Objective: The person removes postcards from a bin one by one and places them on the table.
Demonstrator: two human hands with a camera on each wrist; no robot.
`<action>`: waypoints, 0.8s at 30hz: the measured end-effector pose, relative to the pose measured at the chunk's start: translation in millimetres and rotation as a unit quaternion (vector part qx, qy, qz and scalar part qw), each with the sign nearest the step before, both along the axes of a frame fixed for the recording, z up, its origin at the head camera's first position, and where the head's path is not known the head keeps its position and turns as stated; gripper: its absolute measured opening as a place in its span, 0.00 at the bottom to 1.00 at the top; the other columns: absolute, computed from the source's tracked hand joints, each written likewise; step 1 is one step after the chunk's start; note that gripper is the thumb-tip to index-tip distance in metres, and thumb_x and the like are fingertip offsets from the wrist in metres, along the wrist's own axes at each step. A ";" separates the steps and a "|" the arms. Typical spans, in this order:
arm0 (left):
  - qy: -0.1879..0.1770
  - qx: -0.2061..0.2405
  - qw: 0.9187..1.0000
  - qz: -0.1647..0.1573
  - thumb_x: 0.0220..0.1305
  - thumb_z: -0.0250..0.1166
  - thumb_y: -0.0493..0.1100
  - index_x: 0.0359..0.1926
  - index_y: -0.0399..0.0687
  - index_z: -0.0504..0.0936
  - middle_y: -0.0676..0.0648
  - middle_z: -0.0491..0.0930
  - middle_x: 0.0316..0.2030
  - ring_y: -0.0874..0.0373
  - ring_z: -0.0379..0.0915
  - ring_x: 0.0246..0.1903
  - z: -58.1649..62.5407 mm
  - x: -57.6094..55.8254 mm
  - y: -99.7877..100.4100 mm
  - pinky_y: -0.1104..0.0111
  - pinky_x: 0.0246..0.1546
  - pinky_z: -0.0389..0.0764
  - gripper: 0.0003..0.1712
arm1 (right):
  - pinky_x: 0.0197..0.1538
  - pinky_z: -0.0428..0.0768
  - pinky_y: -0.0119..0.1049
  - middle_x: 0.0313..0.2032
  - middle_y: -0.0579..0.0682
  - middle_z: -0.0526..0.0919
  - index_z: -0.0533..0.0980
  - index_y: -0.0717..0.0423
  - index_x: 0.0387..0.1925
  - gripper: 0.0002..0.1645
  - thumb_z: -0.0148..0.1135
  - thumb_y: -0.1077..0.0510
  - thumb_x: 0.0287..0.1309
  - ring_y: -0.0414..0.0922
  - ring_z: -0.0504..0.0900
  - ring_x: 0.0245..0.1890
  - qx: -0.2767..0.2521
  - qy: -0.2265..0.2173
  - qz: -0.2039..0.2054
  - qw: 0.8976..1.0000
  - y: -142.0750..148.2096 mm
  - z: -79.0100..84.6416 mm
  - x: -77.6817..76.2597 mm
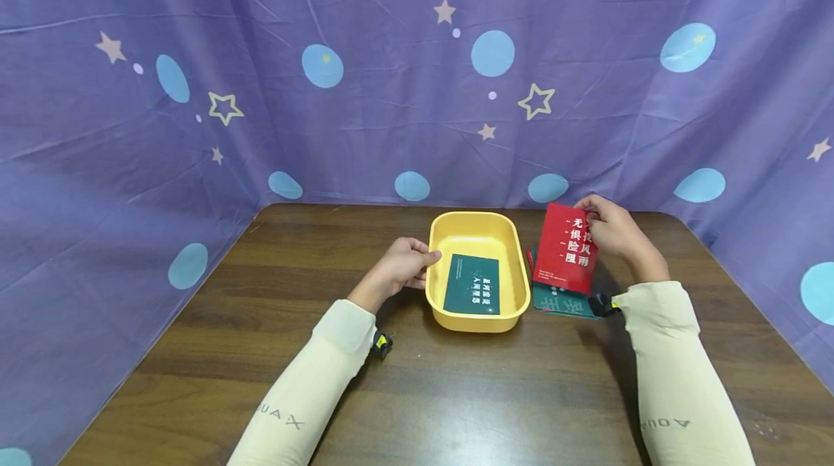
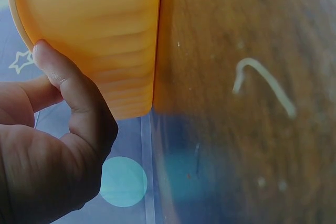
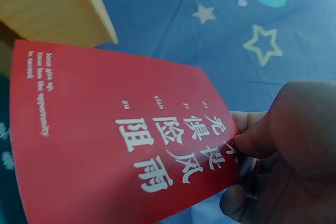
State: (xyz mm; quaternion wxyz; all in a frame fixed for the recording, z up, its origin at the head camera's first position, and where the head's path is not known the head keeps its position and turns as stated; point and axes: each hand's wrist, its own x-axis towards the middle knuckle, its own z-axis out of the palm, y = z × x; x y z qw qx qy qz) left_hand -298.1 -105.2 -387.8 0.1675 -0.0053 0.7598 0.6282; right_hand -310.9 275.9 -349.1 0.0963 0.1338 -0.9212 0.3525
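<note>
My right hand point(image 1: 611, 229) pinches a red card point(image 1: 562, 252) with white Chinese characters by its upper right edge. In the right wrist view, thumb and fingers clamp the end of that red card point(image 3: 100, 129). Below it on the table lies a stack of cards point(image 1: 565, 304), a green one on top, partly hidden by the red card. My left hand point(image 1: 405, 263) grips the left rim of a yellow plastic tray point(image 1: 445, 319), its thumb over the edge. Inside the tray lies a dark green card point(image 1: 472, 284) with white characters. The tray's ribbed outer wall point(image 2: 126, 51) shows in the left wrist view.
The brown wooden table point(image 1: 417, 394) reaches back to a purple curtain point(image 1: 391, 140) printed with stars and blue spots. The stack of cards lies close against the tray's right side. A dark wrist strap point(image 1: 603, 304) sits at the right cuff.
</note>
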 end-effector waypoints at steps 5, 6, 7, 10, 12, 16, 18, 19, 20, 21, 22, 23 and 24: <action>0.001 -0.005 1.000 0.001 0.67 0.64 0.41 0.46 0.35 0.70 0.34 0.77 0.37 0.60 0.73 0.17 1.1 -0.4 -0.1 0.68 0.20 0.84 0.16 | 0.37 0.73 0.38 0.40 0.61 0.75 0.71 0.65 0.49 0.19 0.38 0.73 0.61 0.52 0.70 0.40 -0.018 -0.049 0.011 0.999 0.9 -13.7 -5.0; 0.001 -0.005 1.000 0.001 0.67 0.64 0.41 0.46 0.35 0.70 0.34 0.77 0.37 0.60 0.73 0.17 1.3 -0.3 -0.1 0.68 0.20 0.84 0.16 | 0.36 0.73 0.38 0.40 0.61 0.74 0.71 0.65 0.49 0.20 0.38 0.74 0.60 0.52 0.70 0.40 -0.031 -0.064 0.014 0.997 0.4 -16.1 -5.4; 0.000 -0.005 1.000 0.001 0.67 0.64 0.41 0.46 0.35 0.70 0.34 0.77 0.37 0.60 0.73 0.17 1.2 -0.2 -0.1 0.68 0.20 0.84 0.16 | 0.36 0.73 0.38 0.41 0.62 0.74 0.71 0.65 0.49 0.21 0.37 0.74 0.59 0.52 0.70 0.41 -0.044 -0.078 0.015 0.996 -0.2 -18.4 -5.7; -0.001 -0.006 1.000 0.002 0.67 0.64 0.41 0.46 0.35 0.70 0.35 0.77 0.36 0.60 0.73 0.17 1.1 0.5 -0.1 0.68 0.20 0.84 0.15 | 0.38 0.74 0.37 0.42 0.63 0.72 0.70 0.66 0.50 0.23 0.36 0.76 0.55 0.53 0.69 0.42 -0.064 -0.110 0.021 0.992 -1.5 -24.0 -6.3; -0.001 -0.007 1.000 0.002 0.67 0.64 0.41 0.46 0.35 0.70 0.35 0.77 0.35 0.60 0.73 0.17 1.2 1.0 0.0 0.68 0.20 0.84 0.15 | 0.41 0.73 0.38 0.44 0.64 0.72 0.68 0.68 0.51 0.19 0.37 0.74 0.61 0.54 0.69 0.44 -0.072 -0.130 0.028 0.988 -2.3 -27.0 -5.8; -0.002 -0.006 1.000 0.002 0.67 0.64 0.41 0.46 0.35 0.70 0.36 0.77 0.35 0.60 0.73 0.17 1.2 1.3 0.0 0.68 0.20 0.84 0.15 | 0.48 0.72 0.42 0.49 0.65 0.71 0.64 0.69 0.56 0.17 0.48 0.63 0.71 0.55 0.70 0.49 -0.046 -0.166 0.042 0.984 -1.8 -32.7 -6.3; -0.002 -0.006 1.000 0.002 0.67 0.64 0.41 0.46 0.35 0.70 0.36 0.77 0.35 0.60 0.73 0.17 1.1 1.4 0.0 0.68 0.20 0.84 0.15 | 0.52 0.73 0.45 0.53 0.66 0.70 0.62 0.69 0.59 0.25 0.57 0.59 0.68 0.56 0.69 0.51 -0.028 -0.181 0.053 0.982 -1.2 -35.3 -7.5; -0.002 -0.006 1.000 0.002 0.67 0.64 0.41 0.46 0.35 0.70 0.36 0.77 0.35 0.60 0.73 0.17 1.1 1.4 0.0 0.68 0.20 0.84 0.15 | 0.54 0.73 0.48 0.54 0.66 0.69 0.62 0.69 0.60 0.29 0.61 0.58 0.65 0.57 0.69 0.52 -0.022 -0.188 0.059 0.980 -1.1 -36.3 -8.2; -0.002 -0.006 1.000 0.002 0.67 0.64 0.41 0.46 0.35 0.70 0.36 0.77 0.35 0.60 0.73 0.17 1.2 1.3 0.0 0.68 0.20 0.84 0.15 | 0.55 0.72 0.50 0.55 0.67 0.68 0.61 0.69 0.61 0.33 0.65 0.59 0.61 0.57 0.68 0.53 -0.010 -0.187 0.064 0.980 -1.0 -37.1 -8.9; -0.002 -0.006 1.000 0.002 0.67 0.64 0.41 0.46 0.35 0.70 0.36 0.76 0.35 0.60 0.73 0.17 1.3 1.4 0.0 0.68 0.20 0.84 0.15 | 0.57 0.72 0.51 0.56 0.67 0.68 0.61 0.69 0.62 0.35 0.67 0.60 0.58 0.58 0.68 0.54 0.000 -0.184 0.071 0.980 -1.0 -37.8 -9.8; -0.002 -0.007 1.000 0.002 0.67 0.64 0.41 0.46 0.35 0.70 0.36 0.76 0.35 0.59 0.73 0.17 1.5 1.4 0.0 0.68 0.20 0.84 0.16 | 0.57 0.72 0.52 0.56 0.67 0.68 0.62 0.68 0.62 0.37 0.69 0.61 0.56 0.58 0.67 0.54 0.010 -0.182 0.072 0.981 -1.0 -38.5 -10.6; -0.002 -0.007 1.000 0.002 0.67 0.64 0.41 0.46 0.35 0.70 0.36 0.76 0.35 0.59 0.73 0.17 1.7 1.4 0.1 0.68 0.20 0.84 0.16 | 0.57 0.71 0.52 0.56 0.67 0.67 0.62 0.68 0.62 0.38 0.70 0.62 0.54 0.58 0.67 0.53 0.016 -0.182 0.074 0.980 -1.1 -38.9 -11.2; -0.002 -0.008 1.000 0.002 0.67 0.64 0.41 0.46 0.35 0.69 0.35 0.76 0.36 0.59 0.73 0.17 2.0 1.3 0.2 0.68 0.20 0.84 0.16 | 0.57 0.72 0.52 0.55 0.67 0.68 0.63 0.68 0.62 0.39 0.70 0.64 0.52 0.58 0.67 0.53 0.021 -0.181 0.076 0.980 -1.6 -39.2 -11.7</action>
